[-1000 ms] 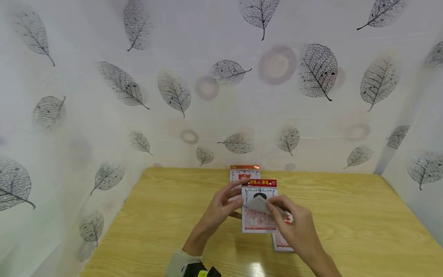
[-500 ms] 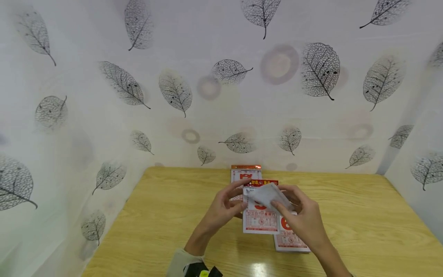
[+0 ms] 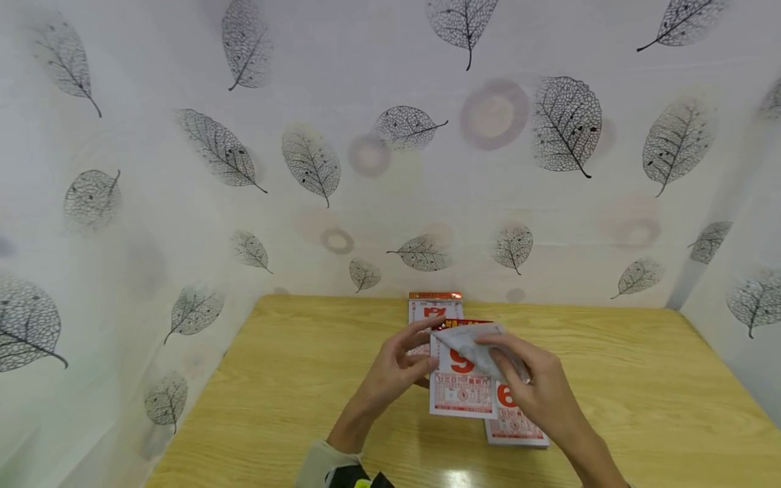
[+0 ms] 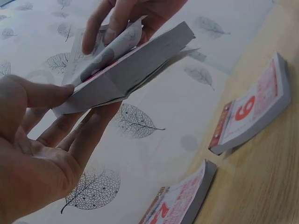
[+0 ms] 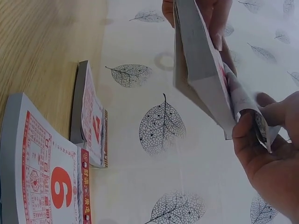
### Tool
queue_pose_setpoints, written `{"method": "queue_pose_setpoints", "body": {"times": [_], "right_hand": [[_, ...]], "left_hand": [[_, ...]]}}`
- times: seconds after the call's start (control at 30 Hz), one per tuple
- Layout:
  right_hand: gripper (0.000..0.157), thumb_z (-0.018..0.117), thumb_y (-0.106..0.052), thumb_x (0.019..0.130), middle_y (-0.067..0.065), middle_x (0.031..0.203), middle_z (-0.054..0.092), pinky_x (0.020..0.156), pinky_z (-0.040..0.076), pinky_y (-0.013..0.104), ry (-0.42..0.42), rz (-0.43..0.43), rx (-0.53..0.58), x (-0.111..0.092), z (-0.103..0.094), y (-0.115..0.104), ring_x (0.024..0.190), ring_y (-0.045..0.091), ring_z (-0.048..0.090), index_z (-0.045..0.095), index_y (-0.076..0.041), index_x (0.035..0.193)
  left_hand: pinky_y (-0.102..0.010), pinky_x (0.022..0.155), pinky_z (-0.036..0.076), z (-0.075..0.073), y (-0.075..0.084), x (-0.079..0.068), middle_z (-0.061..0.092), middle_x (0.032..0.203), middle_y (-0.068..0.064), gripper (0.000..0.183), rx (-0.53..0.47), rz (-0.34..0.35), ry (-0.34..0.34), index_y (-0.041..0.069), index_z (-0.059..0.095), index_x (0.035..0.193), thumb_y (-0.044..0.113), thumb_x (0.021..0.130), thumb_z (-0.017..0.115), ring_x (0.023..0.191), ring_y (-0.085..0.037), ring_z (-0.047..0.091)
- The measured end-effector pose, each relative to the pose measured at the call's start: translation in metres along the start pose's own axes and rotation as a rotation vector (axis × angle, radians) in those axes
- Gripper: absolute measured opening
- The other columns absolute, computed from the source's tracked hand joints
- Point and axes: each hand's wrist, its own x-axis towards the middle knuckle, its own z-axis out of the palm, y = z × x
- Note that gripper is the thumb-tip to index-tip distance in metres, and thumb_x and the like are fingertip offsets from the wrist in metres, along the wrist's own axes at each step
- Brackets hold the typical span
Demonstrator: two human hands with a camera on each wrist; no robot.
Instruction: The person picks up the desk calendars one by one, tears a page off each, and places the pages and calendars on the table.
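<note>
Two hands work on one calendar pad: the left hand grips its left edge, holding it up off the table, while the right hand pinches a lifted sheet. Over the last second that sheet has been drawn back across the pad's upper part, so a red 9 now shows left of the pinch, about where a dark figure showed. Peeling looks well along; whether the sheet is free at the red header I cannot tell. The pad marked 6 lies below the right hand's grip.
</note>
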Motion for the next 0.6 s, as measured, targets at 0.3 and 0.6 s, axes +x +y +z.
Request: {"method": "queue_pose_setpoints", "body": {"times": [0.3,0.6], "right_hand": [[0.037,0.072,0.018,0.084,0.002,0.094,0.074,0.049,0.045,0.013,0.075,-0.011,-0.036,0.0008,0.0008,0.0014,0.064,0.005,0.056,0.078,-0.006,0.112],[0.043,0.067,0.023,0.084,0.019,0.115,0.073,0.049,0.044,0.011,0.121,-0.017,-0.121,0.0004,-0.0010,0.0025,0.069,0.006,0.060,0.078,-0.004,0.116]], "left_hand": [[-0.045,0.073,0.064,0.0017,-0.0016,0.0011,0.058,0.137,-0.025,0.057,0.003,0.011,0.017,0.011,0.044,0.154,-0.001,0.101,0.059,0.103,-0.034,0.072],[-0.044,0.072,0.064,0.0024,-0.0030,0.0002,0.060,0.137,-0.025,0.056,-0.009,0.011,0.035,0.011,0.046,0.154,0.000,0.101,0.061,0.101,-0.046,0.070]]}}
